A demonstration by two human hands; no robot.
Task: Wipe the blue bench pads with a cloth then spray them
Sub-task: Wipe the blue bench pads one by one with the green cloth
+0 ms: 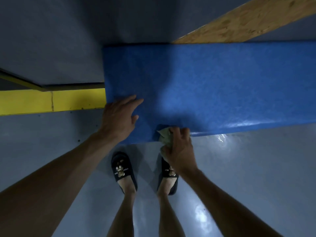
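Right hand is gripping a crumpled cloth against the near edge of the blue bench pad. Left hand, fingers straight, is resting flat on the pad. Cloth looks soft, light; bunching it suits wiping the glossy, probably slick vinyl.

Showing here: one blue bench pad, one cloth, two hands, left hand and right hand, two slippers, one wooden board
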